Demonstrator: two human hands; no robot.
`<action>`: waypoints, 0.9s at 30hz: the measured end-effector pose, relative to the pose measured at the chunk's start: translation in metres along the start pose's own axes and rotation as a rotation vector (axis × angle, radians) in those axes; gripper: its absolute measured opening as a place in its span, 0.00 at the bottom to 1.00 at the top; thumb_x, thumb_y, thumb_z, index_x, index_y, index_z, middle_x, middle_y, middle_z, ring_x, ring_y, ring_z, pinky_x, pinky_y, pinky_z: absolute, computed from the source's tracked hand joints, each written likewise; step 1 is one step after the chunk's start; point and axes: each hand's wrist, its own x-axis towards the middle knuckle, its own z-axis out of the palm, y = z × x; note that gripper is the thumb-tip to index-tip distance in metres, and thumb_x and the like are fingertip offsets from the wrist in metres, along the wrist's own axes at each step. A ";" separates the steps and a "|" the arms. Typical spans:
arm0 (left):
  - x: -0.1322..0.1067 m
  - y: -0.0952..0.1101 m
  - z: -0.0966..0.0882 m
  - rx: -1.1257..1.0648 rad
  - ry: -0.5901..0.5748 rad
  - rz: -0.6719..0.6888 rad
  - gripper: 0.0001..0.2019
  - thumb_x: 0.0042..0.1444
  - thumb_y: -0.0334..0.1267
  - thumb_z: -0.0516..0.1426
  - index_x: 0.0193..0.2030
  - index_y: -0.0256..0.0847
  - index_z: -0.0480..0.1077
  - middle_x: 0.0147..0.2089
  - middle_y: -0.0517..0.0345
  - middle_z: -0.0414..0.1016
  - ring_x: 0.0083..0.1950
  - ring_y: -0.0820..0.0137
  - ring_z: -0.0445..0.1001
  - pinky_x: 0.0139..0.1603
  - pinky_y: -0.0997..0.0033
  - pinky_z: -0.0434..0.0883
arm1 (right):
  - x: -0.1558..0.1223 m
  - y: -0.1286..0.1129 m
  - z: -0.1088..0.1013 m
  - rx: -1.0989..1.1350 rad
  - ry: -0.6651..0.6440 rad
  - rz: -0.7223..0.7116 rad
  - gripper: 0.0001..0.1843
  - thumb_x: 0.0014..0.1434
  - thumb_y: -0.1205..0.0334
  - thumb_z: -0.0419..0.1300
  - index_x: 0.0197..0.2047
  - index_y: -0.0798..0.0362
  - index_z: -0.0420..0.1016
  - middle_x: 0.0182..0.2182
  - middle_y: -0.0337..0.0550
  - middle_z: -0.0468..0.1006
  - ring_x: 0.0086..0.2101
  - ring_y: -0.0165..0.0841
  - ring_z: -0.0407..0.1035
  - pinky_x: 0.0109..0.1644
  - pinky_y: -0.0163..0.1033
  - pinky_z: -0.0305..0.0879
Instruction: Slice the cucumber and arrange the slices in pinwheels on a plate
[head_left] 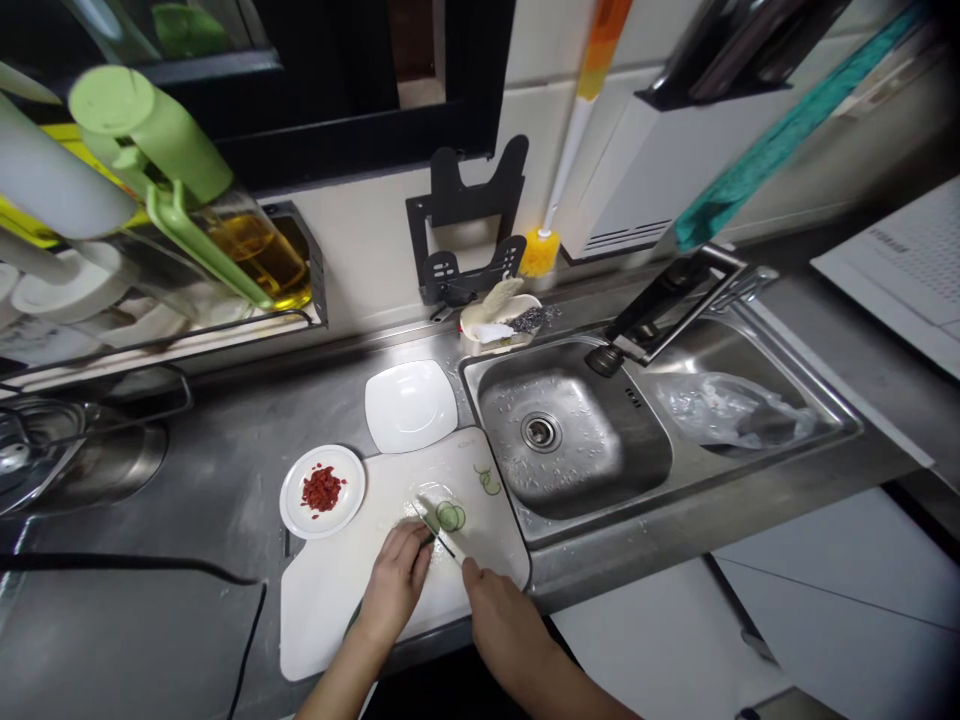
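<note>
Cucumber (354, 616) lies under our left hand (399, 572), which pins it to the cutting board (319, 615), while our right hand (501, 607), at the left's four o'clock, grips a knife (442, 541) that has slices (451, 516) just beside it at two o'clock.

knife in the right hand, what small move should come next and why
Probably one more thin downward cut by the right hand: the knife is beside the left hand, which steadies the cucumber on the cutting board, and thin round slices lie on the blade's other side.
</note>
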 end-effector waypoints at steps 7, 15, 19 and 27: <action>0.001 0.000 -0.001 0.000 -0.014 -0.016 0.09 0.60 0.33 0.50 0.45 0.40 0.69 0.44 0.51 0.74 0.49 0.65 0.73 0.52 0.58 0.72 | 0.006 -0.004 -0.003 -0.002 -0.027 -0.015 0.26 0.58 0.80 0.38 0.52 0.57 0.67 0.38 0.51 0.78 0.39 0.38 0.74 0.40 0.37 0.67; 0.001 -0.002 0.001 0.002 -0.006 0.000 0.10 0.59 0.32 0.50 0.46 0.40 0.68 0.45 0.51 0.74 0.49 0.66 0.72 0.52 0.58 0.72 | 0.017 -0.005 0.000 0.021 0.009 -0.021 0.24 0.57 0.80 0.40 0.50 0.59 0.68 0.37 0.53 0.78 0.39 0.40 0.74 0.39 0.38 0.67; 0.001 -0.001 -0.001 0.010 -0.012 0.000 0.11 0.60 0.32 0.50 0.47 0.40 0.68 0.45 0.51 0.74 0.50 0.66 0.72 0.52 0.58 0.72 | 0.029 -0.006 0.007 0.039 -0.012 -0.017 0.23 0.57 0.79 0.40 0.50 0.58 0.68 0.37 0.53 0.78 0.38 0.39 0.74 0.38 0.36 0.66; 0.002 -0.001 -0.001 0.007 -0.023 0.000 0.11 0.59 0.31 0.51 0.47 0.40 0.68 0.45 0.52 0.74 0.51 0.66 0.71 0.53 0.58 0.71 | 0.043 -0.007 0.021 0.097 -0.010 -0.015 0.23 0.59 0.76 0.39 0.51 0.58 0.67 0.38 0.53 0.78 0.40 0.40 0.73 0.38 0.38 0.66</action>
